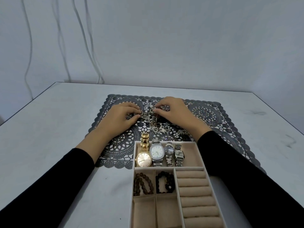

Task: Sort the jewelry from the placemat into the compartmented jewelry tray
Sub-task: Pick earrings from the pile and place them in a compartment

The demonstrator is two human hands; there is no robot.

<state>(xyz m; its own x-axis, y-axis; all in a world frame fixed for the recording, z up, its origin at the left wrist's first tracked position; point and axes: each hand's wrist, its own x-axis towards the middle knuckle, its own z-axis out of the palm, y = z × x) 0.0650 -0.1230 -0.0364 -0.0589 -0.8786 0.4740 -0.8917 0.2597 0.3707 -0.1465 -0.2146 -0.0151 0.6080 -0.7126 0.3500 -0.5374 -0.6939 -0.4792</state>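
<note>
A dark lace placemat [230,137] lies on the table with a pile of small silver and pearl jewelry [158,125] at its middle. My left hand [120,117] pinches a small piece at the pile's left edge. My right hand [174,111] has its fingers curled into the pile's top, pinching a piece. The beige compartmented tray [192,155] sits nearest me. Its far compartment holds several watches [158,153]. Two small compartments hold a brown bead bracelet [143,183] and a black bead bracelet [166,181]. The ring rolls [195,191] fill its right side.
A few thin silver hoops [205,119] lie apart on the placemat's right side. The grey table [49,120] ends at a wall behind, where pale cables [85,38] hang down. Two near tray compartments [154,213] hold nothing.
</note>
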